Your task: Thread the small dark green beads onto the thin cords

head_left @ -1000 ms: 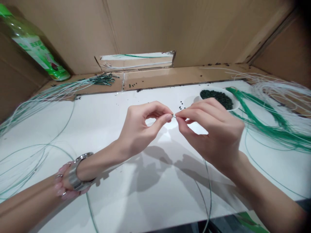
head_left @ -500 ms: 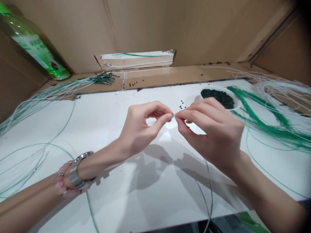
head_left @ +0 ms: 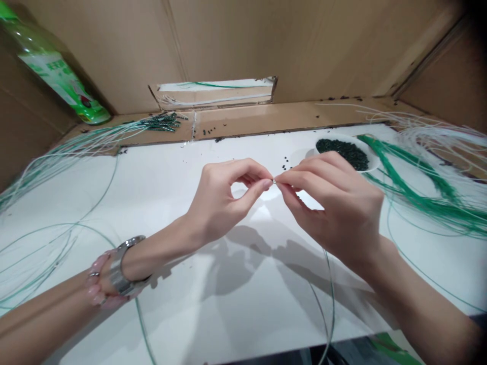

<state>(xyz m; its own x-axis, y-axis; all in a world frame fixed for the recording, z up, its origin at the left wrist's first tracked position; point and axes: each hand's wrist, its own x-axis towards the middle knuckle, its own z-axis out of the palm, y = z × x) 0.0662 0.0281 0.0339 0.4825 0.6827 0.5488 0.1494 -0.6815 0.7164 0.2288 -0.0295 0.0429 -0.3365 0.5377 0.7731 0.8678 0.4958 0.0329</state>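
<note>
My left hand (head_left: 232, 197) is closed in a pinch, thumb against forefinger, above the white work surface (head_left: 160, 197). Facing it, the fingertips of my right hand (head_left: 335, 197) are also pinched together, almost touching the left ones. A tiny piece (head_left: 274, 181) shows at the gap between them, too small to make out. From beneath my right hand a thin green cord (head_left: 332, 294) trails down past the front edge; its upper end is hidden. Just behind the right hand stands a white bowl (head_left: 375, 154) full of small dark green beads (head_left: 342, 152).
Loose beads (head_left: 286, 163) lie left of the bowl. Bundles of green cord (head_left: 411, 172) and white cord (head_left: 449, 137) lie at the right. Beaded strands (head_left: 160, 121) rest at the back left near a green bottle (head_left: 64, 76). A cardboard wall (head_left: 304, 45) with a slot closes the back.
Both hands keep their pinch, and the fingertips are slightly closer together. The small piece between them shows less than before. The whole view has shifted very little.
</note>
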